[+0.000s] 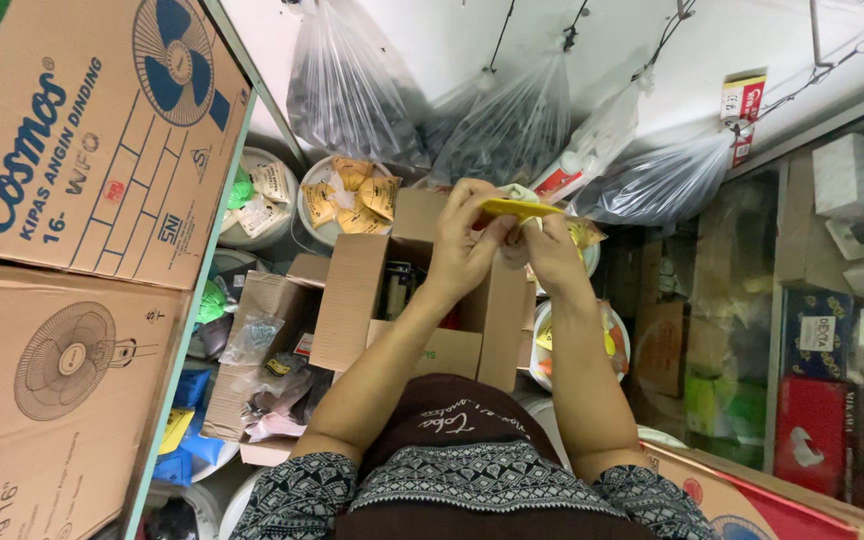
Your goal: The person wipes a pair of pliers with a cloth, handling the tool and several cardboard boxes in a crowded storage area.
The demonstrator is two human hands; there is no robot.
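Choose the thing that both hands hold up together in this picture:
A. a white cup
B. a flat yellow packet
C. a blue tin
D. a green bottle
B: the left hand and right hand meet on a flat yellow packet above an open cardboard box.

Brown fan cartons (pixel 82 130) stacked left; small yellow packet (pixel 518 209) held centre; red boxes (pixel 837 435) low right; open brown carton (pixel 352 300) below hands

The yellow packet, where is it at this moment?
In the head view, the yellow packet is up at centre, pinched between the left hand and the right hand, above the open cardboard box.
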